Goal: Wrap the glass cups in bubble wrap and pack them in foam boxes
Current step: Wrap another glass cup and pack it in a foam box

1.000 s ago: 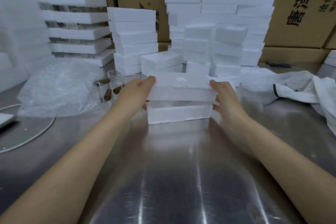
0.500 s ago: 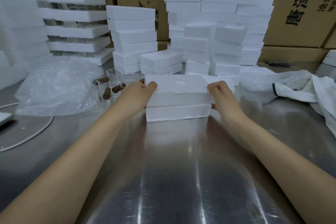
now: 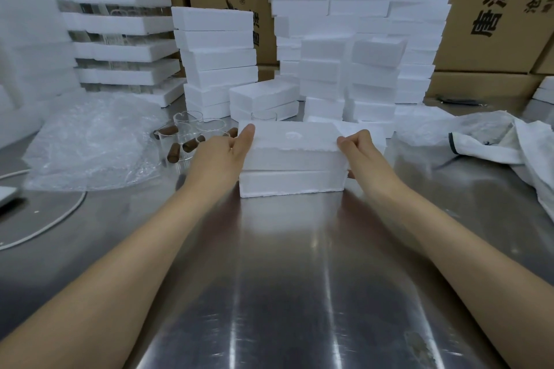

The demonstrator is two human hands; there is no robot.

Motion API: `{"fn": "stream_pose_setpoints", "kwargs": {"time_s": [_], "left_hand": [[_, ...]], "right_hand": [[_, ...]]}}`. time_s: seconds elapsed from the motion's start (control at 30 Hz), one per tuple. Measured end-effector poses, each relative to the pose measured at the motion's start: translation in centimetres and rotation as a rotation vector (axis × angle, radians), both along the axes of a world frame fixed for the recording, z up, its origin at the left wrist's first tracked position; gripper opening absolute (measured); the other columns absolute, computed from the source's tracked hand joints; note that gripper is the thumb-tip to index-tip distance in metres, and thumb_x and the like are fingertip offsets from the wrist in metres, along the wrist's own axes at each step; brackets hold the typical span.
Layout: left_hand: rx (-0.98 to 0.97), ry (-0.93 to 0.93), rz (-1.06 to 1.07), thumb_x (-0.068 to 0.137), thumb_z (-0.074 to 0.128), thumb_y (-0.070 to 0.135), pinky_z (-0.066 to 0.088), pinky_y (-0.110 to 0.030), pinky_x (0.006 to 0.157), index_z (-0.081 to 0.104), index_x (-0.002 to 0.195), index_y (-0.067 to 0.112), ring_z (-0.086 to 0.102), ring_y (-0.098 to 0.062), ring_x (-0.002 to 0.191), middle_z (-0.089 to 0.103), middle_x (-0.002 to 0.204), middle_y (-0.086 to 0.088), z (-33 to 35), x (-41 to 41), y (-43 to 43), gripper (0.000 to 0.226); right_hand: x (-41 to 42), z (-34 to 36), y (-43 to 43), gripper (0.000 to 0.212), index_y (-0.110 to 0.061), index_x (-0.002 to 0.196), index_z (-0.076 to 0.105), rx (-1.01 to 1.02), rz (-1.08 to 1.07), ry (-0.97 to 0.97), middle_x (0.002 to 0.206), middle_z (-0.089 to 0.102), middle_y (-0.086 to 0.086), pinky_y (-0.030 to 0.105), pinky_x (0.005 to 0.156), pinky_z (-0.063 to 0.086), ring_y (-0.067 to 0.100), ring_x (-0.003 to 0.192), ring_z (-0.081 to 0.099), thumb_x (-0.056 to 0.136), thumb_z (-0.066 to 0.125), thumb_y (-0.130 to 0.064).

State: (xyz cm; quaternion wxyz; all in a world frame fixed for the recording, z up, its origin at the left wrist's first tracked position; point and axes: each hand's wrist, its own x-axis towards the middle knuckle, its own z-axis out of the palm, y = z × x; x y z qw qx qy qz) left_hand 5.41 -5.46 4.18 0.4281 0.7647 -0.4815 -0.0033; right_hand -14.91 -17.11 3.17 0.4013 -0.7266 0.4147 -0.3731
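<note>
Centre frame: left hand (image 3: 221, 153) and right hand (image 3: 361, 149) grip a foam box (image 3: 293, 165) by its ends; uneven squeezing could crack it.

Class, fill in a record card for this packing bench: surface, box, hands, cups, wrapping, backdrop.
surface: metal table
box: foam box, closed, lid on base, mid-table
hands: left hand against the box's left end, thumb on its top edge; right hand curled round its right end
cups: glass cups, unwrapped, left of the box
wrapping: bubble wrap, heaped further left
backdrop: foam stacks, cardboard cartons
</note>
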Motion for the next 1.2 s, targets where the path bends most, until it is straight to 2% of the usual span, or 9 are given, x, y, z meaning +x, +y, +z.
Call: {"fn": "stream_pose_setpoints", "kwargs": {"time_s": [0.13,0.27,0.33,0.4,0.5,0.73,0.87,1.03,1.2], "left_hand": [[0.015,0.097,0.01,0.096,0.04,0.047,0.028,-0.032,0.057,0.034,0.056,0.013,0.056,-0.038,0.07,0.042,0.058,-0.006,-0.2,-0.1,-0.3,0.053],[-0.004,0.183,-0.01,0.094,0.044,0.047,0.048,-0.042,0.074,0.049,0.063,0.001,0.064,-0.037,0.079,0.056,0.069,-0.021,-0.1,-0.2,-0.2,0.056],[-0.015,0.222,-0.018,0.094,0.045,0.047,0.051,-0.045,0.081,0.052,0.065,-0.004,0.066,-0.037,0.083,0.059,0.073,-0.025,-0.2,0.0,-0.3,0.059],[-0.022,0.203,0.017,0.095,0.043,0.046,0.043,-0.037,0.066,0.041,0.057,0.004,0.061,-0.037,0.071,0.048,0.062,-0.016,-0.3,0.0,-0.4,0.057],[0.0,0.156,0.065,0.098,0.037,0.047,0.031,-0.033,0.059,0.037,0.057,0.012,0.046,-0.027,0.065,0.044,0.061,-0.007,-0.6,-0.2,-0.5,0.054],[0.189,0.435,0.085,0.089,0.023,0.068,0.04,-0.036,0.09,0.061,0.109,0.011,0.056,-0.028,0.107,0.062,0.111,-0.004,-1.7,0.5,-1.3,0.072],[0.113,0.689,-0.052,0.097,0.035,0.046,0.029,-0.037,0.111,0.037,0.141,0.014,0.041,-0.029,0.132,0.044,0.143,-0.01,-0.8,1.3,-3.3,0.055],[0.081,0.926,-0.199,0.046,0.053,0.075,0.046,-0.035,0.089,0.067,0.08,0.035,0.067,-0.019,0.088,0.075,0.08,0.008,-1.2,-0.3,-1.7,0.054],[-0.003,0.962,-0.294,0.078,0.055,0.056,0.05,-0.034,0.092,0.061,0.094,0.027,0.067,-0.019,0.091,0.071,0.092,0.007,-0.5,-0.6,-1.7,0.034]], "right_hand": [[0.1,-0.3,-0.4,0.016,-0.023,0.098,0.04,0.024,0.027,0.002,0.086,0.045,-0.009,0.048,0.102,0.042,0.011,0.082,0.049,0.099,0.04,-0.039],[0.5,-0.4,-1.0,0.042,-0.041,0.141,0.026,0.075,0.117,-0.05,0.138,0.042,-0.002,0.046,0.11,0.034,0.017,0.122,0.047,0.099,0.034,-0.036],[0.4,-0.7,-1.4,0.044,-0.053,0.137,0.031,0.083,0.142,-0.024,0.144,0.034,-0.004,0.044,0.109,0.034,0.016,0.126,0.043,0.093,0.032,-0.046],[0.7,-0.9,-2.0,0.045,-0.059,0.126,0.039,0.11,0.134,-0.012,0.137,0.039,-0.007,0.04,0.105,0.038,0.014,0.12,0.047,0.082,0.032,-0.053],[1.5,-1.5,-3.5,0.04,-0.036,0.137,0.041,0.05,0.112,-0.017,0.129,0.039,-0.009,0.034,0.111,0.031,0.021,0.13,0.042,0.098,0.035,-0.028],[1.7,-2.2,-4.5,0.032,-0.032,0.125,0.043,0.046,0.1,-0.046,0.122,0.039,-0.009,0.038,0.113,0.029,0.02,0.121,0.042,0.101,0.033,-0.013],[1.3,-1.0,-2.3,0.024,-0.054,0.111,0.043,0.12,0.13,-0.045,0.126,0.041,-0.014,0.039,0.111,0.031,0.019,0.124,0.042,0.089,0.036,-0.044],[-0.2,0.1,-1.1,0.03,-0.055,0.123,0.04,0.197,0.181,-0.097,0.144,0.04,-0.006,0.042,0.113,0.029,0.021,0.128,0.041,0.101,0.027,-0.039],[0.0,1.1,-0.6,0.032,-0.052,0.121,0.044,0.228,0.149,-0.184,0.127,0.044,-0.008,0.034,0.082,0.047,0.01,0.1,0.052,0.102,0.026,-0.033]]}}
